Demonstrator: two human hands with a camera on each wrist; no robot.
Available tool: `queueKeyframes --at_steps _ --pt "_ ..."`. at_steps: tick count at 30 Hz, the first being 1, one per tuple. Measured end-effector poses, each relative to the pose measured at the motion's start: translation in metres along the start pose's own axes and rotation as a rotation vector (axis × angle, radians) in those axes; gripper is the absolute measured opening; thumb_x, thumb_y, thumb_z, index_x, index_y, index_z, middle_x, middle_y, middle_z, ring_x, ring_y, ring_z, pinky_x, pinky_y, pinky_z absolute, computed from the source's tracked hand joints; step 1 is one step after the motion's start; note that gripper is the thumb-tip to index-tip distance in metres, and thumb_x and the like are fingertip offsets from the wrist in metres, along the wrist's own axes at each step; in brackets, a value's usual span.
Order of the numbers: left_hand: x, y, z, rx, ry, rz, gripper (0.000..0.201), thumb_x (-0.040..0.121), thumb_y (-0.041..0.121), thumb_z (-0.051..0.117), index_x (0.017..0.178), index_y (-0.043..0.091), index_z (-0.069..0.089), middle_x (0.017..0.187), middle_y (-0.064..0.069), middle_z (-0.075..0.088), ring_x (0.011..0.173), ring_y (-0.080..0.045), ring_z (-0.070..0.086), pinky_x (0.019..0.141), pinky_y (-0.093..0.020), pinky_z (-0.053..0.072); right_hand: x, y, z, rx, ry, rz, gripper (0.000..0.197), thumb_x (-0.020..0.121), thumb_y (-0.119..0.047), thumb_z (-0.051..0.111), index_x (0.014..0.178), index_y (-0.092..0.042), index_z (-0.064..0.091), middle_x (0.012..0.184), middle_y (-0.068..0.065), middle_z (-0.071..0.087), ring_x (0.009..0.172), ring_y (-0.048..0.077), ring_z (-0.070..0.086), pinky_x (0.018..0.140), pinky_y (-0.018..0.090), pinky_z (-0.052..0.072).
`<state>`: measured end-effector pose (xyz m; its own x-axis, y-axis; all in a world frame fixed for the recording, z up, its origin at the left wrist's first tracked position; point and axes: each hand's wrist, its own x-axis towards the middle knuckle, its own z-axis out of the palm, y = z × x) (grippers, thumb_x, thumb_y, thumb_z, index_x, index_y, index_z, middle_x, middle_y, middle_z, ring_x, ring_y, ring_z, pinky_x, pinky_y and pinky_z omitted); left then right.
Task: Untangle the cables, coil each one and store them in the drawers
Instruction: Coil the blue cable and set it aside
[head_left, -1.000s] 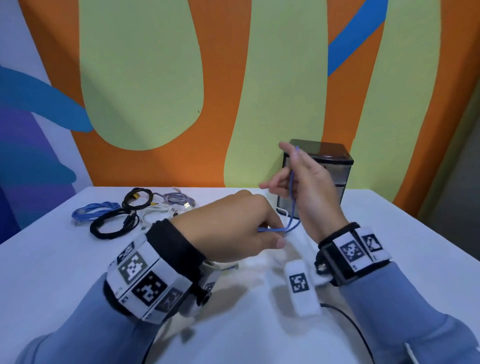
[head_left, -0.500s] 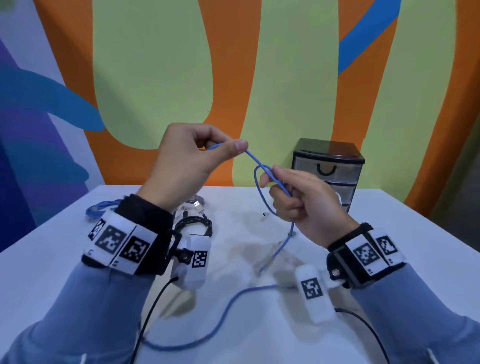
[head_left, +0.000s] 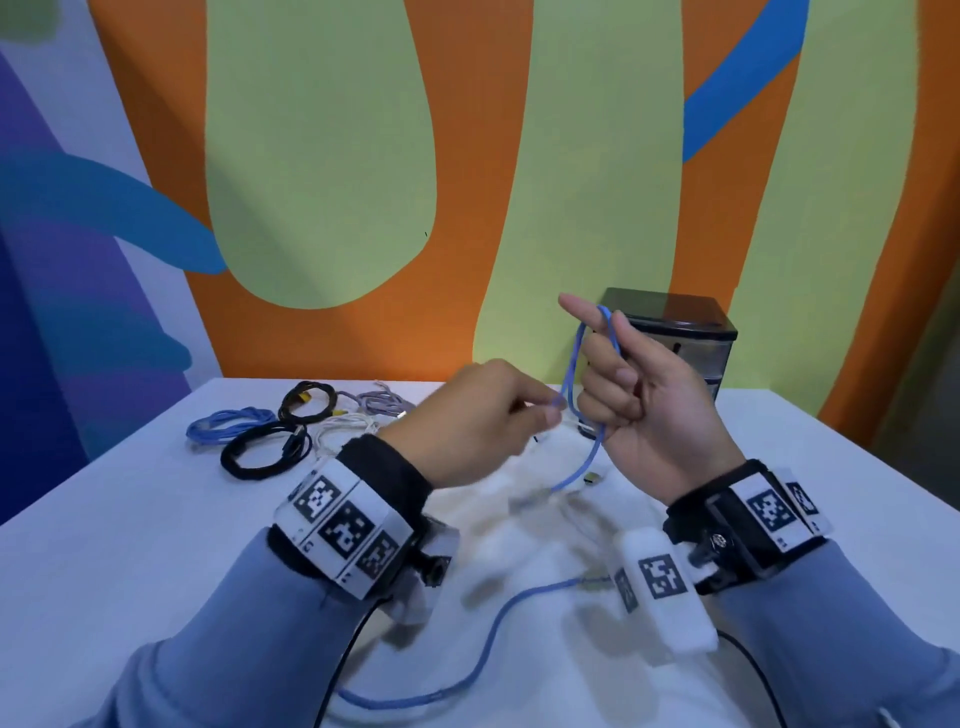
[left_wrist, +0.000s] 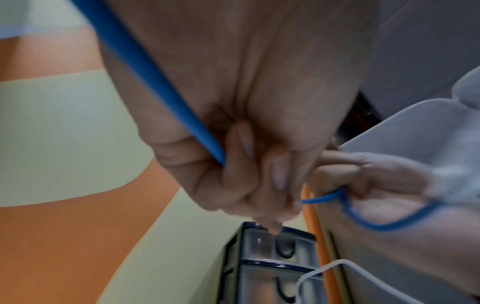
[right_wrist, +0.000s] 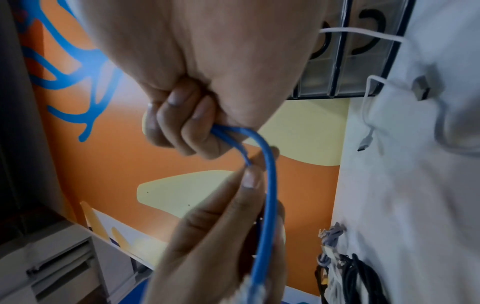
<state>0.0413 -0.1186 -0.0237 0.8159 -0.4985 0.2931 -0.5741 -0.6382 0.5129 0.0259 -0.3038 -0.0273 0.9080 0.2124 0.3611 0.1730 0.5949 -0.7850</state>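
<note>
Head view, centre frame: right hand (head_left: 657, 410) was raised above the white table (head_left: 104, 545), fingers curled around a loop of the blue cable (head_left: 571, 374), index finger sticking up with the loop draped over it. Right wrist view confirmed it: fingers (right_wrist: 182, 123) clamped shut on 2 strands of blue cable (right_wrist: 269, 185).

Left hand (head_left: 467, 421) sat just left of the right one, blurred in the head view. In the left wrist view thumb and fingers (left_wrist: 241, 144) were closed together, pinching the blue cable (left_wrist: 145, 72), which ran diagonally up to the upper left of that frame.

From the loop, the blue cable dropped to the table, then trailed toward the lower centre of the head frame, passing between the 2 forearms.

The drawer unit (head_left: 691, 332) stood at the back of the table, centre right, partly behind the right hand. Cannot tell whether the drawers were fully closed.

Left of centre at the far side of the table: a blue coil (head_left: 228, 423), 2 black coils (head_left: 265, 452), a white cable bundle (head_left: 345, 428) and a grey cable bundle (head_left: 382, 402), clustered close together. A white cable (right_wrist: 369, 115) lay loose on the table near the drawer unit in the right wrist view.

Wrist bands with black-and-white markers (head_left: 340, 530) on both arms.
</note>
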Motion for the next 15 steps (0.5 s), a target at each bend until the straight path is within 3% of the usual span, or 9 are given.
queueKeyframes --at_steps 3,5,8,10,11,13,15 --pt "-0.006 0.015 0.004 0.039 -0.093 0.057 0.043 0.109 0.030 0.056 0.075 0.004 0.056 0.070 -0.022 0.063 0.053 -0.020 0.044 0.059 -0.038 0.046 0.004 0.004 -0.003 -0.035 0.189 -0.116 0.040 0.111 -0.024 0.044 0.140 0.001 0.054 0.064 -0.005 0.041 0.044 0.006 0.031 0.046 0.019 0.027" --pt "-0.010 0.021 0.004 0.075 -0.109 0.087 0.047 0.108 0.033 0.057 0.072 0.003 0.053 0.067 -0.020 0.060 0.055 -0.023 0.044 0.062 -0.042 0.045 0.005 0.004 -0.004 -0.091 0.272 -0.177 0.027 0.110 -0.019 0.047 0.126 0.000 0.056 0.066 -0.002 0.057 0.053 0.012 0.051 0.051 0.019 0.043" --pt "-0.014 0.027 -0.001 0.097 -0.097 0.119 0.048 0.105 0.041 0.063 0.071 0.006 0.060 0.061 -0.009 0.048 0.056 -0.017 0.037 0.058 -0.038 0.033 0.005 0.006 -0.003 -0.309 0.279 -0.193 0.029 0.114 -0.017 0.039 0.143 -0.014 0.043 0.079 0.008 0.075 0.075 0.022 0.076 0.068 0.023 0.059" --pt "-0.018 0.029 -0.009 0.041 -0.087 0.144 0.039 0.100 0.041 0.071 0.078 0.009 0.072 0.063 -0.008 0.048 0.058 -0.013 0.049 0.057 -0.032 0.038 0.004 0.011 -0.002 -0.515 0.232 -0.170 0.034 0.115 -0.018 0.036 0.148 -0.025 0.035 0.078 0.007 0.075 0.069 0.018 0.073 0.065 0.023 0.058" --pt "-0.019 0.030 -0.014 -0.016 -0.078 0.161 0.034 0.099 0.038 0.074 0.080 0.010 0.075 0.063 -0.009 0.047 0.058 -0.008 0.054 0.057 -0.028 0.040 0.002 0.012 0.000 -0.593 0.206 -0.145 0.034 0.114 -0.019 0.037 0.148 -0.024 0.038 0.072 0.005 0.072 0.061 0.016 0.068 0.061 0.022 0.055" --pt "-0.021 0.029 -0.025 -0.141 -0.032 0.179 0.027 0.097 0.034 0.077 0.082 0.011 0.079 0.061 -0.001 0.042 0.051 -0.006 0.042 0.051 -0.017 0.030 -0.001 0.009 0.002 -0.663 0.165 -0.064 0.032 0.113 -0.019 0.040 0.143 -0.014 0.052 0.058 0.002 0.061 0.046 0.014 0.052 0.051 0.020 0.047" --pt "-0.021 0.023 -0.034 -0.275 0.061 0.170 0.027 0.094 0.034 0.079 0.082 0.010 0.079 0.061 0.003 0.043 0.052 -0.008 0.032 0.049 -0.013 0.027 -0.004 0.006 0.002 -0.688 0.107 0.024 0.030 0.112 -0.020 0.044 0.134 -0.012 0.063 0.051 0.001 0.049 0.042 0.012 0.039 0.043 0.019 0.032"
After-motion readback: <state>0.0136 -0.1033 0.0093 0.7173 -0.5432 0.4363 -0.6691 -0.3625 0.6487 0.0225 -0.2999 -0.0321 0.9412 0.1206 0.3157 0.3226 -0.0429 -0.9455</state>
